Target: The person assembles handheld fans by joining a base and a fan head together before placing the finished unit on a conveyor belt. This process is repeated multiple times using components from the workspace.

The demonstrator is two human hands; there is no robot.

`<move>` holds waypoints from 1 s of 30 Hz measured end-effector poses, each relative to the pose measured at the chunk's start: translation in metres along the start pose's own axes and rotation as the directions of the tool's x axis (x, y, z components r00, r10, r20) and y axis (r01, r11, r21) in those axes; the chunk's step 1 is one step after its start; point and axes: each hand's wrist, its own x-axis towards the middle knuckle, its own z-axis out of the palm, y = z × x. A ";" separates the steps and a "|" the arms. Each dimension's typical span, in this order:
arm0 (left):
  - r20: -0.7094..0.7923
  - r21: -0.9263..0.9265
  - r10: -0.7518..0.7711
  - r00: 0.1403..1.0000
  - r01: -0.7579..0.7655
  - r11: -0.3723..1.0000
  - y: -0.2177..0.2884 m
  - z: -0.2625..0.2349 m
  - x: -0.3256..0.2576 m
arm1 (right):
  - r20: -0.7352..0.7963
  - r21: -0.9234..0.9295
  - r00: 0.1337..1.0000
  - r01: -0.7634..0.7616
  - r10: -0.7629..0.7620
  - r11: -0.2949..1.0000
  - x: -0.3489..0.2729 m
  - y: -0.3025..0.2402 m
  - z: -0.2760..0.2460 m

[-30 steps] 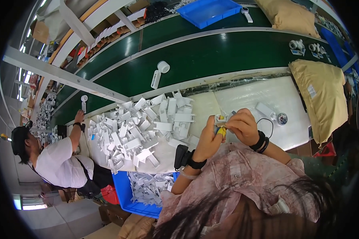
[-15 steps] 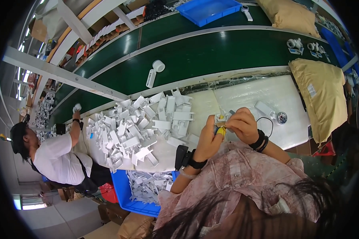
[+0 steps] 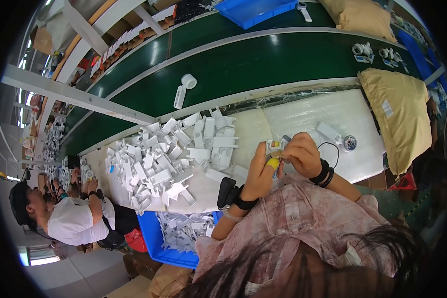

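My left hand point(image 3: 259, 175) is closed around a small white plastic part point(image 3: 273, 145), held up in front of my chest. Something yellow point(image 3: 272, 163) shows at its thumb; I cannot tell whether it is a cover on the thumb or a separate piece. My right hand point(image 3: 303, 155) meets it from the right, thumb and fingers pinched together at the part's edge. What lies inside that pinch is hidden. Beyond my right hand, a white handheld device with a round open end point(image 3: 349, 143) lies on the padded tabletop point(image 3: 303, 115).
A heap of white plastic housings point(image 3: 159, 161) covers the left tabletop. Below it stands a blue bin point(image 3: 154, 243) of white parts. Past the table runs a green conveyor point(image 3: 243, 74) carrying a white device point(image 3: 183, 90). A tan sack point(image 3: 397, 121) stands right. A co-worker point(image 3: 74, 218) sits left.
The co-worker's arm has drawn back from the conveyor toward their body. My hands stay together at the white part, with small shifts of the fingers. The view has tilted slightly.
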 end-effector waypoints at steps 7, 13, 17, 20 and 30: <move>-0.009 0.024 0.015 1.000 -0.015 1.000 -0.004 0.000 -0.001 | 0.000 -0.026 0.999 0.037 -0.037 0.999 0.002 -0.003 -0.003; -0.014 0.171 0.027 1.000 -0.024 0.985 -0.005 0.000 -0.003 | 0.013 -0.016 1.000 0.004 -0.003 1.000 0.001 -0.002 -0.003; -0.015 0.172 0.009 1.000 -0.006 0.985 -0.004 -0.001 -0.003 | 0.028 0.006 0.999 -0.025 0.025 1.000 -0.001 0.000 -0.003; 0.006 0.124 0.022 1.000 -0.023 0.992 -0.005 -0.003 -0.004 | 0.040 0.023 0.998 -0.052 0.051 0.998 -0.001 0.000 -0.003; 0.026 0.205 0.079 0.997 -0.083 0.975 -0.011 -0.004 -0.008 | 0.055 0.052 0.997 -0.060 0.058 0.997 0.001 -0.002 -0.005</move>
